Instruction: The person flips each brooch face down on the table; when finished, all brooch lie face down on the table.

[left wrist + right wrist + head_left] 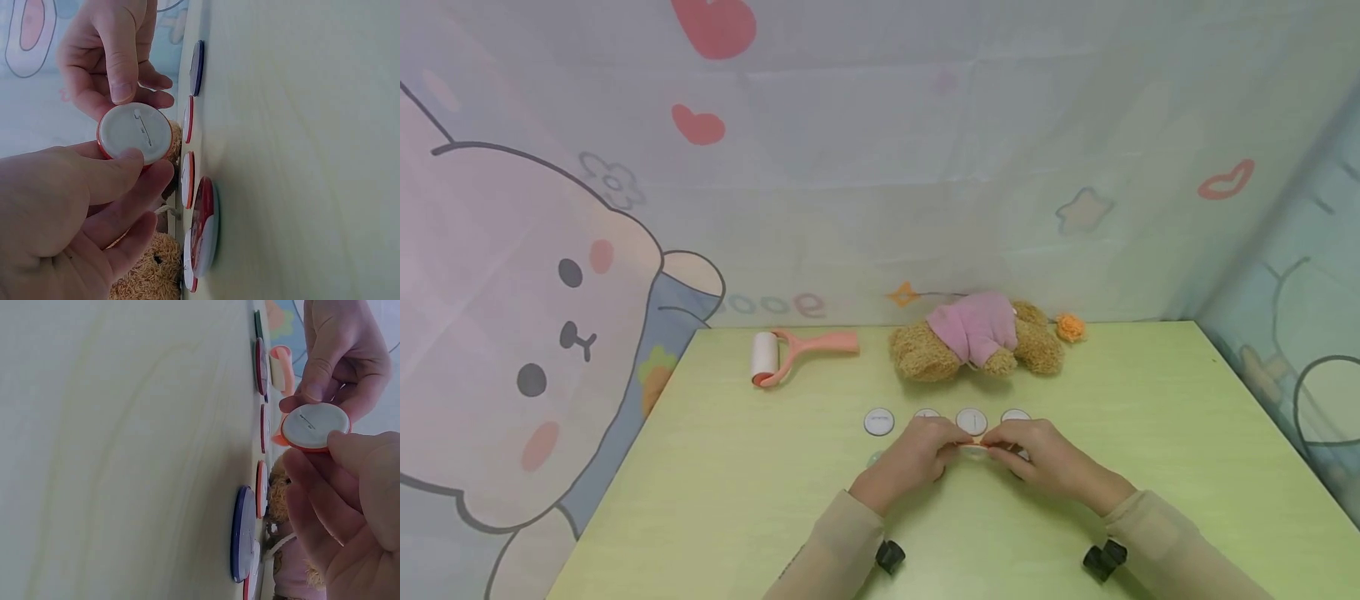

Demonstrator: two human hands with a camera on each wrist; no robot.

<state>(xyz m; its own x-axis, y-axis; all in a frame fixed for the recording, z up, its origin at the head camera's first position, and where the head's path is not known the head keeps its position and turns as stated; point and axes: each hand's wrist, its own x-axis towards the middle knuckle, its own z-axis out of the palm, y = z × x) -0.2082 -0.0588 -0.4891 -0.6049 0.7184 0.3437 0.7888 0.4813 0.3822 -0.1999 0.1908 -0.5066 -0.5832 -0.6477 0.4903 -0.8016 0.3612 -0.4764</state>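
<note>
Nearest, two beige sleeves [842, 533] reach in over the desk [722, 483], each with a small black device by the wrist. The left hand [912, 456] and right hand [1045, 454] meet just above the desk, the fingers of both clamped on opposite edges of one round badge [134, 131]. It is held off the surface with its white back turned up and its orange-red rim showing; the pin lies along the back and looks fastened, though it is too small to be sure. Partly covered by the hands, a red-and-white badge [205, 226] lies near the left hand and a blue-rimmed badge [244, 534] near the right.

Just beyond is a row of four badges [878, 422], spaced apart, at least some showing white backs. I judge the work to be partway: those four look set out in order, while the held badge is still being handled and not yet laid down.

At the far edge, a teddy bear [973, 329] in a pink top lies on its side, with a lint roller [765, 358] to its left, both seemingly untouched.
</note>
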